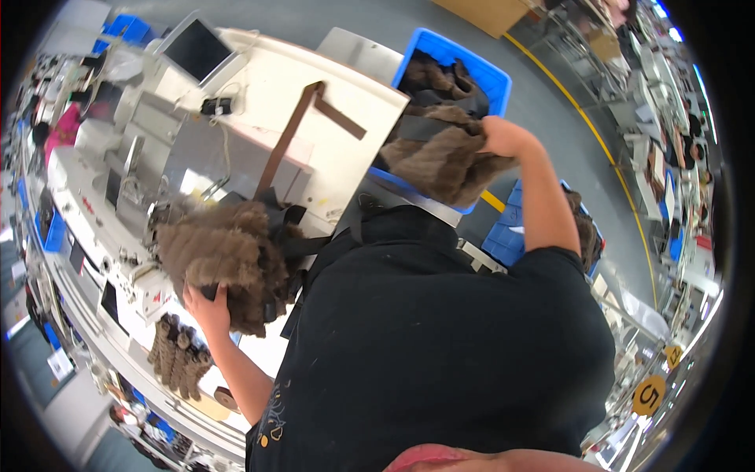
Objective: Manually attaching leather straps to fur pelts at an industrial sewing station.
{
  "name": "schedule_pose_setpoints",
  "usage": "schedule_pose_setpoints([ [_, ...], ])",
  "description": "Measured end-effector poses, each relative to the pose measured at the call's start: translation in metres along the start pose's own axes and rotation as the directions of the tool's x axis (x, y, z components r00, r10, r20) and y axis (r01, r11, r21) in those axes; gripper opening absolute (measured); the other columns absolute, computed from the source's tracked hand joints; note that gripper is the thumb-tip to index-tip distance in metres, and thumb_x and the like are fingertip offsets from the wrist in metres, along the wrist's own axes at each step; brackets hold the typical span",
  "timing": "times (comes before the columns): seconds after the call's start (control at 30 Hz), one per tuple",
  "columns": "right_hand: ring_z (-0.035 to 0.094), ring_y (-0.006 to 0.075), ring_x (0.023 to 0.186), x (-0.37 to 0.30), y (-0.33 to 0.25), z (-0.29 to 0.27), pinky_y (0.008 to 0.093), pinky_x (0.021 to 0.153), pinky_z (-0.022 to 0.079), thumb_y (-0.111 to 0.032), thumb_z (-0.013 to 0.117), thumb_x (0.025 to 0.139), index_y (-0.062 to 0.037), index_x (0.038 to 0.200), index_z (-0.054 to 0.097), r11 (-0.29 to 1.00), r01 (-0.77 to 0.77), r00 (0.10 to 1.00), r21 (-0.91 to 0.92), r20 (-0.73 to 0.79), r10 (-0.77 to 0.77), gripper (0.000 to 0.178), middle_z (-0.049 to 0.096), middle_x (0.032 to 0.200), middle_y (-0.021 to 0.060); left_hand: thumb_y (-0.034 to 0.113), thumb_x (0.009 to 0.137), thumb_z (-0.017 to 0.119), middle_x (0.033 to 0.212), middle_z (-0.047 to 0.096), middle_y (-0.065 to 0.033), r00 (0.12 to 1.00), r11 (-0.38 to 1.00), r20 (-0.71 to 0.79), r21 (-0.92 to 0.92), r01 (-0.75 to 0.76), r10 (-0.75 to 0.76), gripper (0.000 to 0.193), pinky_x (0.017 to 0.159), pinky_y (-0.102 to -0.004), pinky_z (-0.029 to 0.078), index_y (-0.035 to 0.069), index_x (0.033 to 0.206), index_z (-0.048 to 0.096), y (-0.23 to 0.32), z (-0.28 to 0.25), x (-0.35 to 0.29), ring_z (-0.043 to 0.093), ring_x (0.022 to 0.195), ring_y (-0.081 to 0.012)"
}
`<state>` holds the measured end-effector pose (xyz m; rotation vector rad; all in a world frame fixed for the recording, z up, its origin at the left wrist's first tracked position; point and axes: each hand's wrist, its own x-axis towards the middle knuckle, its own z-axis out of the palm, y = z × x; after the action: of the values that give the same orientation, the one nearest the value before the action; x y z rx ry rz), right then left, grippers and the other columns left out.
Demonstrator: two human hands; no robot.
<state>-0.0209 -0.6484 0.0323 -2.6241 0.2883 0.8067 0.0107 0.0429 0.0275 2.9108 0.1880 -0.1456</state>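
The left hand (pixel 208 311) grasps a bulky, ribbed brown plush piece (pixel 224 244) at the flat white table (pixel 358 86); the right hand (pixel 507 138) grasps a brown plush cloth (pixel 440 169) over the rectangular blue plastic bin (pixel 497 85). Wide, gentle grips are probably better, because thick pile may slip. Both look softly folded.

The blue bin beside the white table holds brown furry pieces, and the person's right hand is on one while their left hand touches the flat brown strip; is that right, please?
Not quite: the head view shows the left hand on a brown furry piece, while the flat brown strip lies apart on the white table. The rest stands.
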Motion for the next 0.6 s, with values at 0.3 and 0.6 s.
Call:
schedule_pose_setpoints([
  [0.3, 0.061, 0.0473, 0.085, -0.048, -0.095, -0.083, 0.0476, 0.073, 0.048, -0.005, 0.062, 0.073, 0.0055, 0.091, 0.065, 0.96, 0.094, 0.921, -0.265, -0.343, -0.185, 0.021, 0.064, 0.085, 0.0291, 0.039, 0.075, 0.08, 0.145, 0.045, -0.0197, 0.996, 0.999, -0.089, -0.049, -0.014, 0.009, 0.086, 0.111, -0.0483, 0.033, 0.009, 0.146, 0.041, 0.029, -0.014, -0.013, 0.038, 0.134, -0.0403],
  [0.6, 0.062, 0.0416, 0.097, -0.062, -0.224, -0.1, 0.0419, 0.083, 0.048, 0.004, 0.062, 0.073, 0.006, 0.099, 0.063, 0.964, 0.185, 0.92, -0.191, -0.311, -0.238, 0.027, 0.066, 0.103, 0.0258, 0.052, 0.074, 0.077, 0.149, 0.042, -0.0132, 0.988, 0.994, -0.113, -0.024, 0.103, -0.105, 0.091, 0.107, -0.0536, 0.035, 0.016, 0.149, 0.039, 0.037, -0.013, -0.02, 0.038, 0.135, -0.0364],
])
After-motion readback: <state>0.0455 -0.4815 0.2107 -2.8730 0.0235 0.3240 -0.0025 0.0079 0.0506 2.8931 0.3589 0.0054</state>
